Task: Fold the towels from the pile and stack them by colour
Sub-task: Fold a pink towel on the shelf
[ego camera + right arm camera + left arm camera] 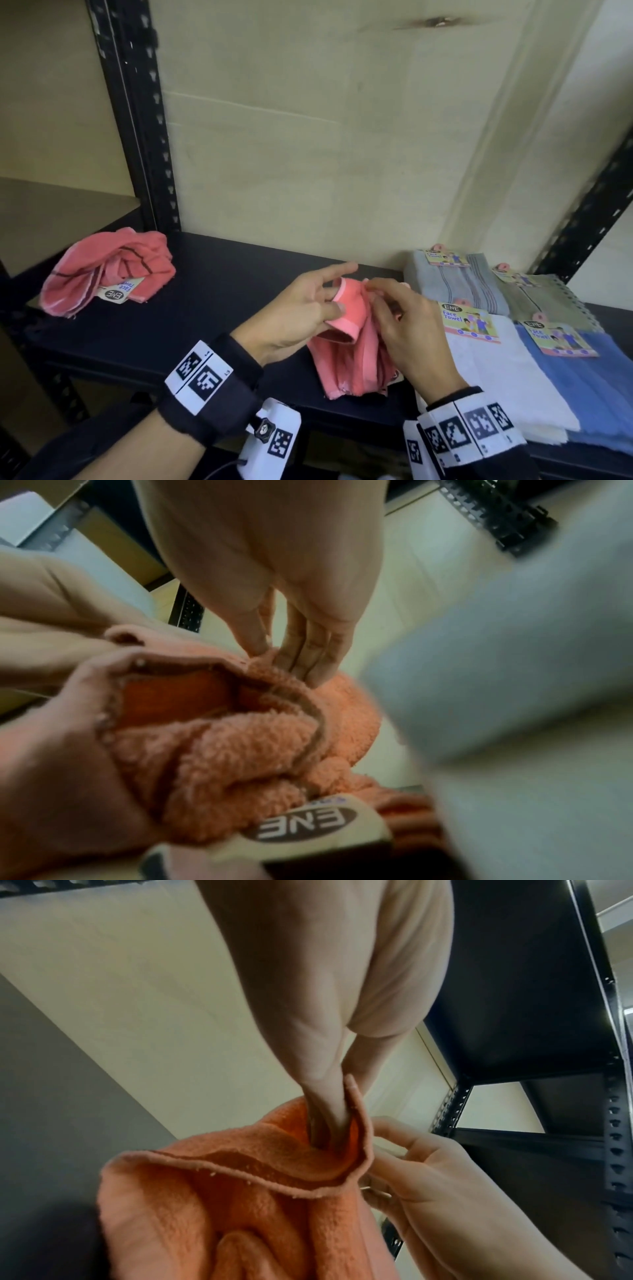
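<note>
Working a coral-pink towel [346,346] open at its hem, both hands are busy in the middle of the dark shelf [212,301]. The left hand [294,318] pinches the hemmed edge between thumb and forefinger, with the other fingers spread loose above it. The right hand [407,329] has its fingers [308,653] curled onto the bunched cloth just beside that edge, gripping or feeling for a corner — the wrist view shows the tips pressed into the pile. This towel hangs crumpled from the hands with its lower part resting on the shelf, not yet laid flat, so no fold is made on it.

By my reading the task is a good way along but not finished. Four towels lie folded flat at the right end of the shelf: a grey-blue one [455,284] and a greenish-grey one [544,301] at the back, a white one [507,373] and a blue one [596,387] in front. Each carries a card label, and each colour seems to be a single towel, though I cannot tell whether more lie underneath.

Left to do are two pink towels — the one in hand and a second, striped one [109,270] lying crumpled at the left end of the shelf, well apart. Both should end stacked together.

Count: six towels in view, four folded, two not.
</note>
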